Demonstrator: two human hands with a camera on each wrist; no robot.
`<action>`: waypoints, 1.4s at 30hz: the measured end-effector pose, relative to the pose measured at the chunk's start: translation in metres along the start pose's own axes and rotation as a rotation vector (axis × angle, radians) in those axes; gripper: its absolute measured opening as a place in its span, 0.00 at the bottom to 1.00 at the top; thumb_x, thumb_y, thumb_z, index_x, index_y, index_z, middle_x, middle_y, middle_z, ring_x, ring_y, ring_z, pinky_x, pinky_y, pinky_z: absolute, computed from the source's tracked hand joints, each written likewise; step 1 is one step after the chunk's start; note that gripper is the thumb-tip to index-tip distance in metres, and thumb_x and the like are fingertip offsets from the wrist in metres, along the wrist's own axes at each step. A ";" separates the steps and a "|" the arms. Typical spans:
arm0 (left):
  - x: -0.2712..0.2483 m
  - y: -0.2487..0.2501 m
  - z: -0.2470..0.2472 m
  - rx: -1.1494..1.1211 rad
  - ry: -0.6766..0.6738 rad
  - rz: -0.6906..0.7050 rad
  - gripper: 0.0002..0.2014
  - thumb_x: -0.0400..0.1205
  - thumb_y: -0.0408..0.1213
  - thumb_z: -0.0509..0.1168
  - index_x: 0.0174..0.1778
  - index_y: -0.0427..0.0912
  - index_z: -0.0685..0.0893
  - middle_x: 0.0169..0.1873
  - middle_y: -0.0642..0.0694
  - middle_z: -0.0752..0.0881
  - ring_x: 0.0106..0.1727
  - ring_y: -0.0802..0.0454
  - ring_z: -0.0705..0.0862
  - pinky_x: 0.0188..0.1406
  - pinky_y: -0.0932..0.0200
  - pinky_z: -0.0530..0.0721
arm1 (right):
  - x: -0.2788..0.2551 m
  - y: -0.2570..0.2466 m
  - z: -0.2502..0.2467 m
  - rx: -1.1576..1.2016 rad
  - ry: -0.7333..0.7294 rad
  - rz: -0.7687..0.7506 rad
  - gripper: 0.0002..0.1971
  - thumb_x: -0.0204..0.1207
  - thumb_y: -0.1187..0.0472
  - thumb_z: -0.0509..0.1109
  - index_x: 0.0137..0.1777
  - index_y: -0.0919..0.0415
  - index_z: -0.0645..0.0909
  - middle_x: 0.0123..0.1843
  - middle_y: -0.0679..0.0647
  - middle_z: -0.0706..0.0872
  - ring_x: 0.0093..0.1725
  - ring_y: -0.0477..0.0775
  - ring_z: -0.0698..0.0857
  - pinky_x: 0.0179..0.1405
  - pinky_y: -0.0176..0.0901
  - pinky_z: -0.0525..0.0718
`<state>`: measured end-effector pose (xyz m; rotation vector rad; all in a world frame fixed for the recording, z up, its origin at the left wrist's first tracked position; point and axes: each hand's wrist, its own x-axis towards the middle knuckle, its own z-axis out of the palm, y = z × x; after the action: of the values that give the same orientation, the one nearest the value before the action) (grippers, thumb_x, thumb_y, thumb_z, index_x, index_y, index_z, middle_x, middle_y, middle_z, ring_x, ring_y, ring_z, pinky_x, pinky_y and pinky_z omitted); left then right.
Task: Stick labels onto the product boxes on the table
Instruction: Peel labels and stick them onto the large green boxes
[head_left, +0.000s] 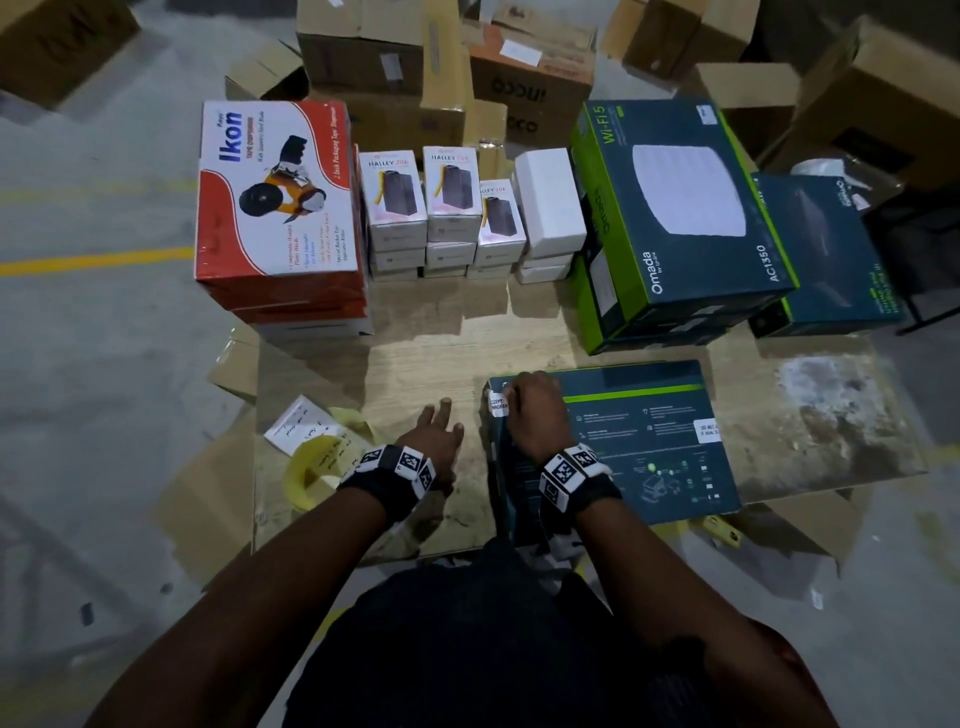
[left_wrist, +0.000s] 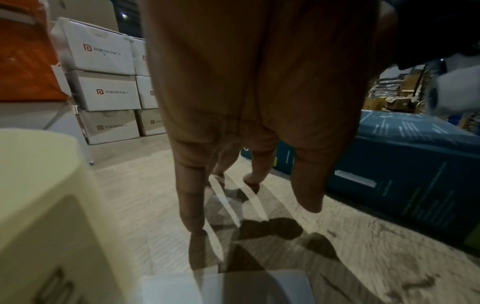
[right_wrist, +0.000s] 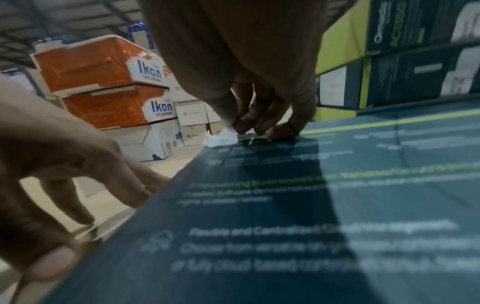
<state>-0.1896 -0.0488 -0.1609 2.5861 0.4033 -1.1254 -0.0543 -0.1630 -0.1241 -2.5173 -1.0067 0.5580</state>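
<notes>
Right hand (head_left: 535, 410) presses label (head_left: 500, 404) on teal box (head_left: 649, 441) — sealed.

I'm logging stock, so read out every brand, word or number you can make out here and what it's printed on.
"Ikon", "TAPE DISPENSER": red and white cardboard box.
"HALLEY 20K": small white boxes.
"PORTRONICS": those boxes' sides.
"Omada", "AC1350", "Wi-Fi 5": upright teal and green box.
White label under the right hand: partly hidden.
Flat teal box: fine print blurred.

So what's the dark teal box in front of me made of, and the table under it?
The teal box looks like printed cardboard with a smooth, faintly glossy coat: sharp folded edges, crisp print, soft sheen. The table seems wood or wood-look laminate: pale grain lines and glare patches; which of the two is unclear.
</notes>
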 end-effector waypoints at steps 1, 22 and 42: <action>0.000 0.000 0.001 0.003 -0.002 0.005 0.47 0.83 0.50 0.68 0.88 0.38 0.46 0.84 0.29 0.33 0.86 0.27 0.40 0.84 0.38 0.59 | -0.001 0.002 0.003 0.003 -0.008 -0.007 0.13 0.83 0.60 0.56 0.47 0.62 0.83 0.49 0.63 0.85 0.55 0.70 0.81 0.55 0.56 0.75; -0.002 -0.002 0.002 0.018 0.001 0.019 0.46 0.84 0.53 0.66 0.88 0.38 0.45 0.83 0.27 0.33 0.85 0.26 0.40 0.85 0.38 0.53 | -0.005 -0.006 -0.001 0.549 -0.042 0.225 0.02 0.77 0.67 0.76 0.46 0.62 0.90 0.42 0.55 0.91 0.42 0.51 0.88 0.47 0.41 0.83; -0.016 0.001 -0.006 -0.012 0.007 0.032 0.45 0.85 0.50 0.65 0.88 0.38 0.44 0.84 0.29 0.32 0.85 0.27 0.38 0.84 0.40 0.52 | -0.007 -0.009 0.000 0.757 -0.055 0.302 0.15 0.71 0.72 0.81 0.56 0.68 0.84 0.39 0.59 0.90 0.40 0.52 0.90 0.41 0.37 0.88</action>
<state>-0.1958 -0.0498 -0.1453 2.5780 0.3682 -1.0998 -0.0641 -0.1620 -0.1181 -1.9656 -0.3173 0.8972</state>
